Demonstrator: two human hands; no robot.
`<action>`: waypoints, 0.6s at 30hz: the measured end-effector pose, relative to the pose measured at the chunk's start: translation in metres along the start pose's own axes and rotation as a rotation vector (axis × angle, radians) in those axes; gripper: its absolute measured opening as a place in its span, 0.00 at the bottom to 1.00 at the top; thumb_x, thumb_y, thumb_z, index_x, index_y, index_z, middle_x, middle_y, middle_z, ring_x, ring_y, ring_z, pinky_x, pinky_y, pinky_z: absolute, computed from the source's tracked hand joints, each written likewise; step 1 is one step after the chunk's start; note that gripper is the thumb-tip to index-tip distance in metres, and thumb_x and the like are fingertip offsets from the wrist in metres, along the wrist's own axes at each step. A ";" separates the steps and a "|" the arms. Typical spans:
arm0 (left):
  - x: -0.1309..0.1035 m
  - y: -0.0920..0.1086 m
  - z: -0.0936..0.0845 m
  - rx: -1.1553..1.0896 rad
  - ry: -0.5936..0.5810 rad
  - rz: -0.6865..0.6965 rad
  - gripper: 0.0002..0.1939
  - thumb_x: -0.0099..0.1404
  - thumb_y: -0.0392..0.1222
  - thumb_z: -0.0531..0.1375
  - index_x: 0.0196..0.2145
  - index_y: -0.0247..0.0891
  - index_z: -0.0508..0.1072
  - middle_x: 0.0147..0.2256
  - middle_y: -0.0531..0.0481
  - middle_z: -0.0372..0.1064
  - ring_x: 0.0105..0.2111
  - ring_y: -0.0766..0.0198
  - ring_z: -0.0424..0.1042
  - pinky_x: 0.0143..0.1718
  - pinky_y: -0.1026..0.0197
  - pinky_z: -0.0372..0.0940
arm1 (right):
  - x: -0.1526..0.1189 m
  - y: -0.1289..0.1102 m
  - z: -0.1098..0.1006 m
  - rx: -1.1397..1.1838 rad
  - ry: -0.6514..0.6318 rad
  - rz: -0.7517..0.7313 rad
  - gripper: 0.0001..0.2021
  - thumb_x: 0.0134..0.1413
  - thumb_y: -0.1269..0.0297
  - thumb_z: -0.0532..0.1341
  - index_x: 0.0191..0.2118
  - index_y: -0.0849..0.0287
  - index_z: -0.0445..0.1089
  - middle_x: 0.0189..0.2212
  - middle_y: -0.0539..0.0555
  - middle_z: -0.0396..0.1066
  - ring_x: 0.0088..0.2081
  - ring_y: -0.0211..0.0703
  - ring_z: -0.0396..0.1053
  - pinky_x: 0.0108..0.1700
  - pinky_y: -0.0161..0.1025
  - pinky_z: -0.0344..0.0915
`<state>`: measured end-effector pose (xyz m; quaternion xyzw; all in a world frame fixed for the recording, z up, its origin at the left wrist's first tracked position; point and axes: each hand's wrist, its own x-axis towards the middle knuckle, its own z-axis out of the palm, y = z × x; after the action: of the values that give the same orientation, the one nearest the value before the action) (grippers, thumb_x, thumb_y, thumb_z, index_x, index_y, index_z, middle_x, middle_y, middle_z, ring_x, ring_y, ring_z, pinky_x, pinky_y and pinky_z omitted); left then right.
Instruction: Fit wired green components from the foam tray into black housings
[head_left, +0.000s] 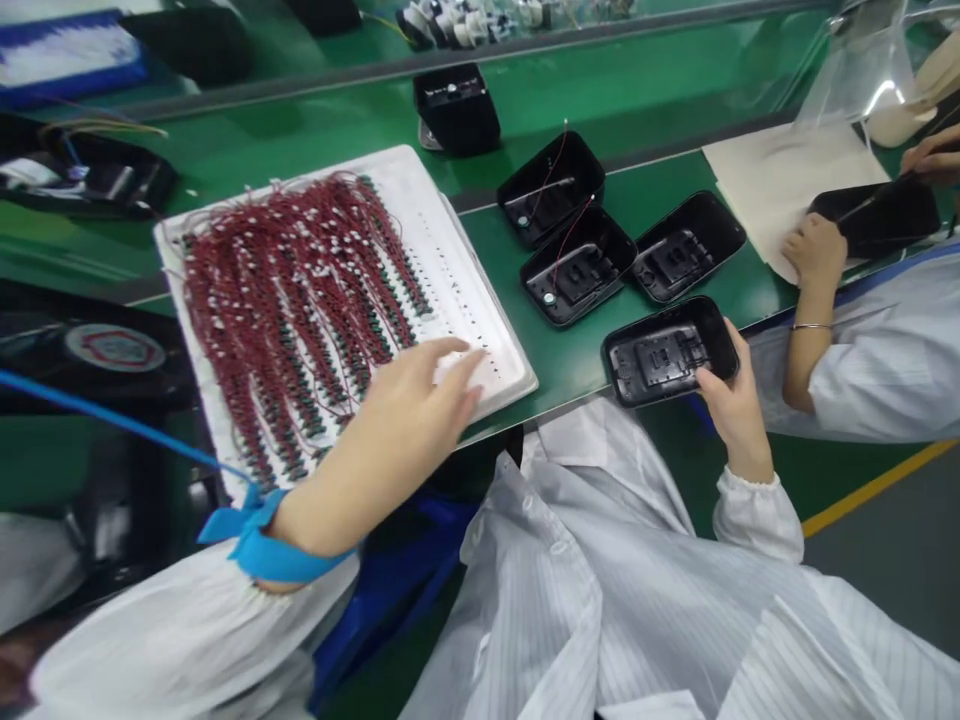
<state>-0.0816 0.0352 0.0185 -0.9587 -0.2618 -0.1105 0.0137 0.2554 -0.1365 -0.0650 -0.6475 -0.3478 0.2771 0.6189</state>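
Observation:
My left hand [416,400], a blue band at its wrist, hovers over the front right part of a white foam tray [450,260], fingers apart. Rows of small green parts with dark red wires [300,270] cover most of that tray. At the table's front edge, my right hand [727,395] grips a black plastic housing [660,355] by its right end, its hollow inside facing up. Behind it lie more open black housings, one [686,250] at the back right and two [577,265] to the left, which have thin red wires standing up.
Another black housing [457,110] stands by the rear shelf. On the right, a person's hands [817,250] work at a black housing [877,215] beside beige sheets [787,180]. Dark equipment [75,340] and a blue cord are at the left.

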 end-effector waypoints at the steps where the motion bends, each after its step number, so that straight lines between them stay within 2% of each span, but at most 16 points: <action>1: -0.006 -0.006 0.005 0.010 0.028 -0.074 0.17 0.76 0.39 0.49 0.58 0.34 0.68 0.52 0.32 0.70 0.49 0.44 0.72 0.48 0.43 0.70 | 0.002 0.002 0.005 -0.041 -0.018 -0.020 0.40 0.55 0.48 0.70 0.70 0.46 0.58 0.71 0.53 0.58 0.73 0.52 0.55 0.73 0.55 0.57; 4: -0.023 -0.020 0.016 0.007 0.055 -0.204 0.18 0.76 0.42 0.50 0.58 0.34 0.68 0.50 0.33 0.69 0.48 0.44 0.72 0.48 0.42 0.71 | 0.007 0.002 0.017 -0.189 -0.066 -0.041 0.40 0.59 0.46 0.66 0.72 0.50 0.54 0.72 0.57 0.56 0.73 0.51 0.55 0.74 0.55 0.55; 8: -0.027 -0.028 0.019 -0.041 0.058 -0.242 0.16 0.77 0.43 0.51 0.56 0.35 0.69 0.51 0.34 0.69 0.50 0.47 0.71 0.49 0.45 0.70 | 0.011 -0.002 0.028 -0.414 -0.091 -0.044 0.39 0.63 0.43 0.62 0.73 0.53 0.53 0.73 0.62 0.53 0.72 0.52 0.56 0.71 0.53 0.60; 12: -0.007 -0.034 0.000 0.013 -0.014 -0.275 0.18 0.79 0.43 0.47 0.57 0.32 0.69 0.53 0.33 0.69 0.48 0.53 0.69 0.51 0.47 0.68 | 0.013 -0.001 0.039 -0.528 -0.105 -0.040 0.42 0.63 0.38 0.59 0.74 0.56 0.50 0.71 0.67 0.54 0.66 0.57 0.64 0.62 0.55 0.70; 16: 0.026 -0.052 -0.017 0.105 -0.191 -0.232 0.22 0.80 0.37 0.40 0.59 0.31 0.69 0.60 0.37 0.67 0.54 0.54 0.66 0.56 0.44 0.64 | 0.009 0.003 0.047 -0.594 -0.059 -0.164 0.46 0.63 0.31 0.53 0.75 0.55 0.44 0.72 0.68 0.51 0.71 0.62 0.54 0.65 0.62 0.63; 18: 0.042 -0.064 -0.020 0.120 -0.293 -0.173 0.26 0.80 0.36 0.35 0.55 0.27 0.71 0.57 0.39 0.69 0.56 0.55 0.65 0.58 0.42 0.62 | 0.006 0.003 0.049 -0.621 0.028 -0.243 0.44 0.65 0.32 0.49 0.76 0.54 0.42 0.71 0.68 0.50 0.70 0.62 0.53 0.64 0.64 0.63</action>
<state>-0.0834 0.1096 0.0451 -0.9358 -0.3488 0.0452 0.0230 0.2206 -0.1025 -0.0711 -0.7627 -0.4818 0.0732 0.4252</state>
